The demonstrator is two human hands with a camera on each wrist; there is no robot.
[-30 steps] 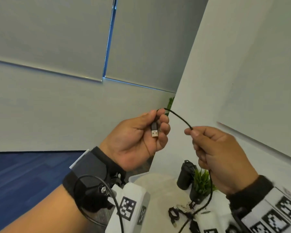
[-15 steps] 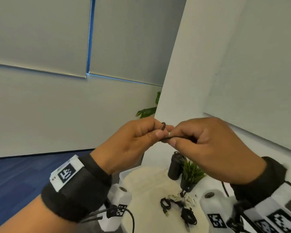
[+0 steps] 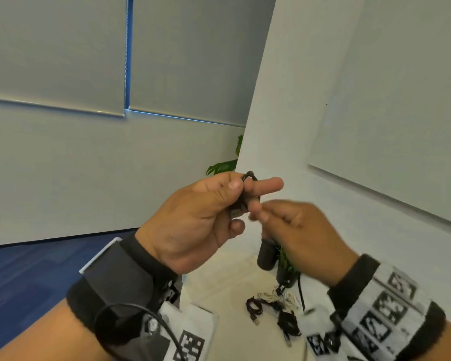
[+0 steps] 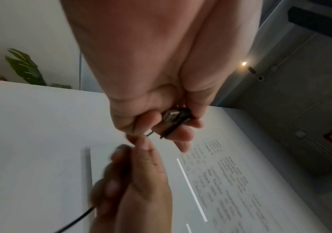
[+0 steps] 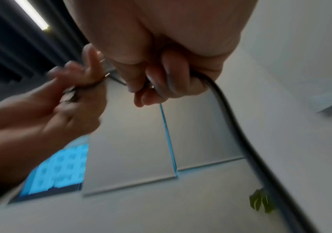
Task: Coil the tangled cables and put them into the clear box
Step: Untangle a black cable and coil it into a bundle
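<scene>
My left hand [image 3: 235, 201] is raised in front of me and pinches a small loop of thin black cable [image 3: 248, 176] together with its USB plug [image 4: 170, 117]. My right hand [image 3: 266, 212] sits just to the right of it, fingers curled round the same black cable [image 5: 231, 113], which trails down from the fist. Both hands nearly touch. More tangled cables [image 3: 274, 304], black and white, lie on the round table [image 3: 219, 282] below. The clear box's rim [image 3: 184, 278] barely peeks out beside my left wrist.
A dark cylinder [image 3: 266, 256] and a small potted plant [image 3: 287, 269] stand on the table behind the loose cables. A white wall with a board rises to the right. Blue carpet lies to the left. A leafy plant [image 3: 224, 165] stands behind the wall's edge.
The hands came together from apart. A loop of cable has formed in my left hand, and my right hand has slid a little down and right along the cable.
</scene>
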